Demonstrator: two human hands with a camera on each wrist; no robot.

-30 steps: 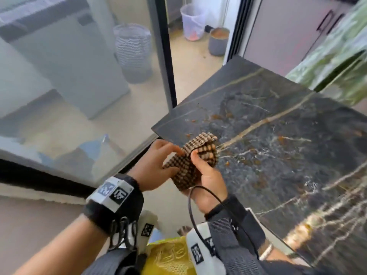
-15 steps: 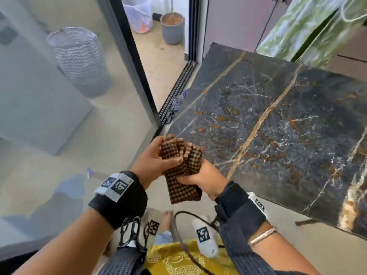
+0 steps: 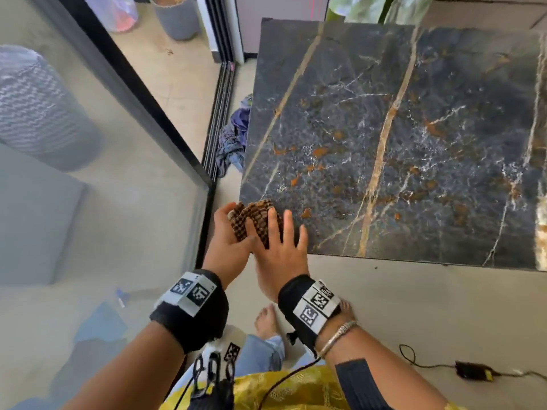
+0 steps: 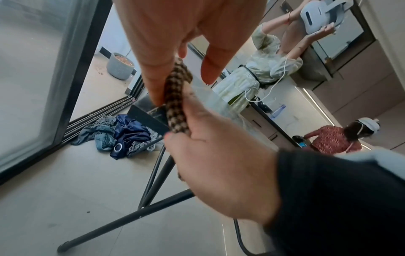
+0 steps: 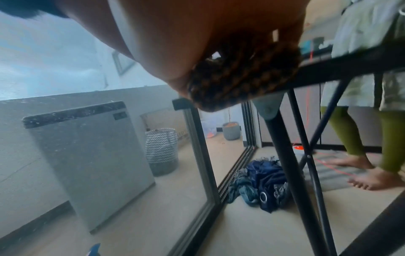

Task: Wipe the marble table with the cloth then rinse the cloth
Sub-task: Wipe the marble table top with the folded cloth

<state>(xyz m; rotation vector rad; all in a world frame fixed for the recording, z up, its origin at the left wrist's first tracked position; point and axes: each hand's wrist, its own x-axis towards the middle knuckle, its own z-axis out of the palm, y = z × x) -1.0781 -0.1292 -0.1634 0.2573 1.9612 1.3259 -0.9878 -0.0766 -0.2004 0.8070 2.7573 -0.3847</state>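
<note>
Dark marble table (image 3: 384,128) by the glass door, and you've got the checked cloth (image 3: 251,217) at its near left corner, left hand (image 3: 229,247) cupping it underneath, right hand (image 3: 281,250) flat on top with fingers spread, probably folding it into a wiping pad.

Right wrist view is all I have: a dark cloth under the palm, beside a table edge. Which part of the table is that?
Observer: The near left corner of the table; the head view shows the cloth right at that corner.
Operator: Is the left hand on the cloth too?
Observer: Yes, the left hand holds it from the left, thumb on top.
Operator: Are the right fingers curled round it?
Observer: No, the right hand lies flat on it, fingers spread.
</note>
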